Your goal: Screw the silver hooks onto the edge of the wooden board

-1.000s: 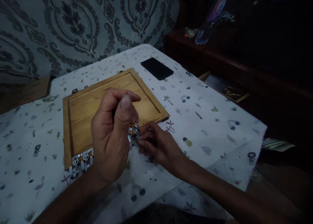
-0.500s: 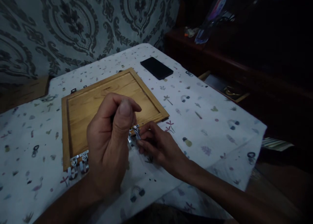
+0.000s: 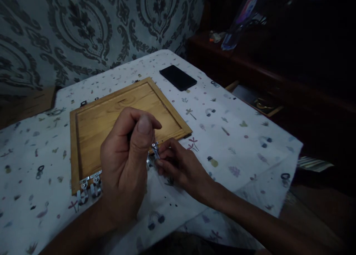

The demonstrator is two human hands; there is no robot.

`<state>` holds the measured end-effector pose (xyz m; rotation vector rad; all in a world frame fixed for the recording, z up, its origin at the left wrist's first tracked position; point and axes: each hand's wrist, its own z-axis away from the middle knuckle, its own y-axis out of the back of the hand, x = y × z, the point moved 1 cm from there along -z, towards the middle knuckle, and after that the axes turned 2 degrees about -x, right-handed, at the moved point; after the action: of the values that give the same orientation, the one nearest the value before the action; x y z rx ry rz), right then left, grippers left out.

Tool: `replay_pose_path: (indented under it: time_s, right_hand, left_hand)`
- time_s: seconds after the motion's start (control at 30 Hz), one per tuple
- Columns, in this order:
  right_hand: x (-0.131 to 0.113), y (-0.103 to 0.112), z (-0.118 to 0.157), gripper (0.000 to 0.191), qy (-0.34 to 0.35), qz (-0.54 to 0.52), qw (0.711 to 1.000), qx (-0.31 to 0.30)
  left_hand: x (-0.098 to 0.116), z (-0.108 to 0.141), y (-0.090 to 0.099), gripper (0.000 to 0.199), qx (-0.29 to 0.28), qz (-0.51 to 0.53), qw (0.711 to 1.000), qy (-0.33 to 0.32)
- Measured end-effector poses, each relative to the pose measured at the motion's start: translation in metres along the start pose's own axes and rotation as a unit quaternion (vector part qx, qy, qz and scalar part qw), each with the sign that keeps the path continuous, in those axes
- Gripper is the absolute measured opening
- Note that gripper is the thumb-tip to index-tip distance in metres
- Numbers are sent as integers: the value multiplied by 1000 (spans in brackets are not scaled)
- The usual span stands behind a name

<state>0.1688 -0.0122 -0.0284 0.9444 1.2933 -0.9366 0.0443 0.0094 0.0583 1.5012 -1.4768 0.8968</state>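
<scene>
A framed wooden board (image 3: 96,132) lies flat on the patterned tablecloth, with metal hooks along its near edge. My left hand (image 3: 124,166) is raised over that edge, fingers curled in and thumb up; what it holds, if anything, is hidden. Low beside it, my right hand (image 3: 183,167) pinches a silver metal hook (image 3: 155,150) between thumb and fingers at the board's edge. Another hook (image 3: 149,161) shows partly between the two hands. Two double hooks (image 3: 96,184) hang off the near left corner of the board, left of my left wrist.
A black phone (image 3: 178,77) lies on the tablecloth (image 3: 239,136) beyond the board. Behind it on the right, a clear bottle (image 3: 230,39) stands on dark furniture with an open drawer (image 3: 258,103). Cardboard (image 3: 27,104) sits at the left, by the patterned wall covering (image 3: 83,28).
My left hand has shifted very slightly to the right, covering a little more of the hooks there. My right hand keeps its pinch in the same place.
</scene>
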Motion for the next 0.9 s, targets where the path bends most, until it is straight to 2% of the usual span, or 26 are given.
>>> replay_pose_path:
  time_s: [0.3,0.5,0.6,0.73,0.9]
  right_hand:
    - [-2,-1,0,10,0,5,1000,-2]
    - [-7,2,1,7,20,26,999,6]
    - [-8,3,2,7,34,47,998,9]
    - [-4,0,1,9,16,1,1000,4]
    - [-2,-3,0,10,-5,-20,1000,9]
  left_hand:
    - [-2,-2,1,19,-20,-11,1000,-17]
    - [1,9,-2,11,-52,-31,998,-5]
    - [-2,10,-3,7,-58,-12,998,0]
    - [-7,-1,0,8,-69,40,997,5]
    - [-11,-13,4,7,-130,104,986,18]
